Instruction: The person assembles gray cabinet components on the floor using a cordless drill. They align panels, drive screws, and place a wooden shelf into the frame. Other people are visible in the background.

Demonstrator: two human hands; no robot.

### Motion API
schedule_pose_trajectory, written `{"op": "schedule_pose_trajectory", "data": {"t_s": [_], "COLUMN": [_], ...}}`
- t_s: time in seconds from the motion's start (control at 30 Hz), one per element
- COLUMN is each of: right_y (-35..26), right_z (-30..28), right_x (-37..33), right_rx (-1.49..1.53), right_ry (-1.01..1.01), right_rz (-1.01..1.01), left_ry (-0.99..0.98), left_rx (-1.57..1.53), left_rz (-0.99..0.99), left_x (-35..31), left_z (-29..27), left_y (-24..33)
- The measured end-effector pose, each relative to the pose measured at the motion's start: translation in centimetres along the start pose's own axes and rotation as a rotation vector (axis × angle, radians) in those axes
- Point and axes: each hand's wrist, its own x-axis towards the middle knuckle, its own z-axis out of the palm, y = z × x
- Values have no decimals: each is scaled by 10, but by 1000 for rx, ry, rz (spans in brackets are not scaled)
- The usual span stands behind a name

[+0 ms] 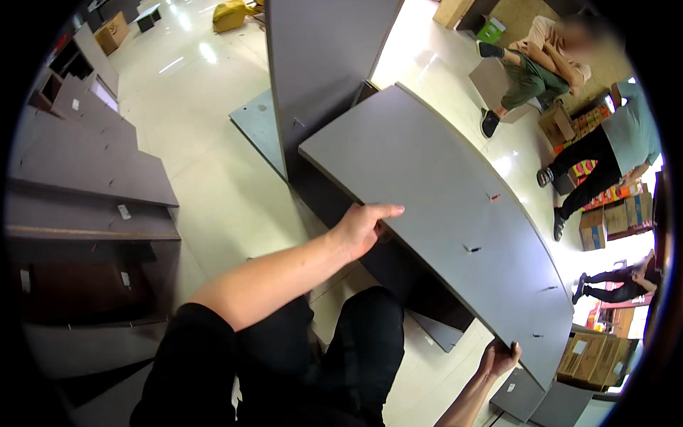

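A long grey board (427, 171) lies slanted in front of me, with several small metal pins standing up from its face. My left hand (363, 229) grips its near edge, thumb stretched over the top and fingers hidden underneath. Further right along that edge, my right hand (500, 358) is closed round the board near its right end. Behind the board's left end stands an upright grey panel (331, 57) with a metal pin low on it. A dark panel (405, 274) shows below the board, partly covered by it; whether the two touch I cannot tell.
Grey boards (92, 156) are stacked at the left. A light blue-grey panel (257, 121) lies on the tiled floor. At the right, one person (544, 64) sits and another (619, 135) stands near cardboard boxes (594, 359). Far off is a yellow object (229, 16).
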Motion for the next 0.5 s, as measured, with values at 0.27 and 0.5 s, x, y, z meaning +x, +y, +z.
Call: {"op": "schedule_pose_trajectory", "data": {"t_s": [0.27, 0.5], "right_y": [67, 74], "right_z": [0, 6], "right_x": [26, 34], "right_rx": [52, -19], "right_ry": [10, -63], "right_rz": [8, 111], "left_ry": [2, -37], "left_rx": [94, 267], "left_rz": [146, 386], "left_x": [72, 76], "left_z": [-37, -37], "left_y": [12, 15]}}
